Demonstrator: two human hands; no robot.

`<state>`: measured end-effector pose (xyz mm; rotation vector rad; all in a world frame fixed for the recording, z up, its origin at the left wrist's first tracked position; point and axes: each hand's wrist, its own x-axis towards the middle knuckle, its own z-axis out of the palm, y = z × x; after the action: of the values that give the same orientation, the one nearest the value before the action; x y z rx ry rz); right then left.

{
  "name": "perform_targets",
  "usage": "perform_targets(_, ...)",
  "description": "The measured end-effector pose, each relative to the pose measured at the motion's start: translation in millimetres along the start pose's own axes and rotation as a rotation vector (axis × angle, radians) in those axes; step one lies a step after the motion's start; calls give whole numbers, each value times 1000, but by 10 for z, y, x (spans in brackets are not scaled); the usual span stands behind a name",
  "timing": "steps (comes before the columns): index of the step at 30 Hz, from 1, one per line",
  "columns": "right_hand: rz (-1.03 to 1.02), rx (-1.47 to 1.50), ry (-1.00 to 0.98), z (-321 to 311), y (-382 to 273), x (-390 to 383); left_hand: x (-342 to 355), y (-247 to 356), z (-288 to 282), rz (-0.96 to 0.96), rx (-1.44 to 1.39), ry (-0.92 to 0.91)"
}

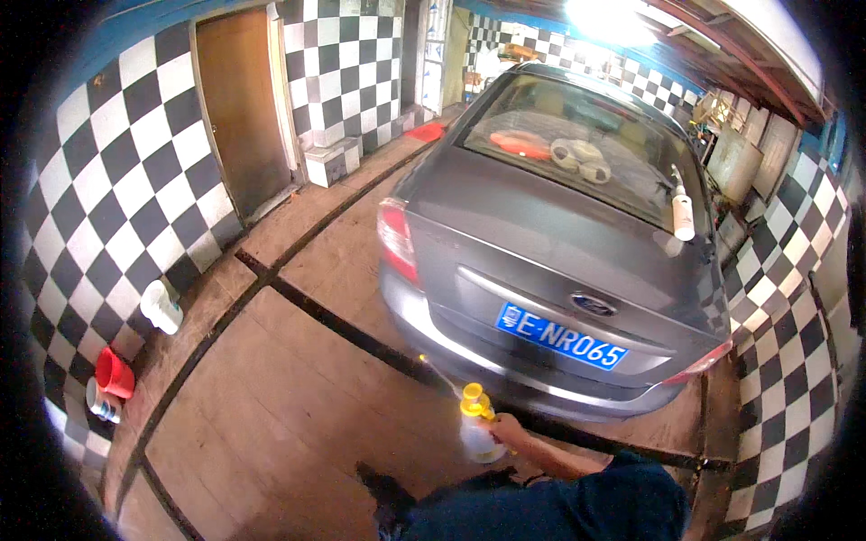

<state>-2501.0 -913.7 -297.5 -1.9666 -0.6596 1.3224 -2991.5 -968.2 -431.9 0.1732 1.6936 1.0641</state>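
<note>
My right hand is closed around the handle of a pump sprayer with a yellow top and a whitish, see-through tank. Its thin wand sticks out forward and left, toward the rear bumper of a grey car; the tip is apart from the bumper. On the boot lid, at the right by the rear window, stands a white spray bottle. No part of my left hand shows.
Along the left checkered wall stand a white bucket, a red bucket and another white bucket. Dark drain channels cross the brown floor. A brown door is at left. Panels lean at far right.
</note>
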Motion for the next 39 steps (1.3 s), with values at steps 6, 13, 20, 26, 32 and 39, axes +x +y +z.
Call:
perform_targets(6, 46, -9, 88, 940, -886, 842, 1564, 1682, 21, 40, 64, -53)
perform_targets(13, 76, 80, 131, 1929, -2067, 1496, 3149, 3218, 701, 97, 132, -152)
perform_targets(20, -25, 32, 79, 2791, -3329, 2665, 4489, 4531, 2123, 100, 183, -207)
perform_targets(26, -97, 216, 163, 3103, -4252, 3722, 5219, 5510, 3347, 44, 248, -231)
perform_targets(32, 60, 132, 268, 3221, -4633, 5222, 6239, 6225, 4644, 8, 295, -304)
perform_targets(39, 152, 193, 441, 3052, -5337, 6343, 7476, 7036, 6088, -49, 367, -396)
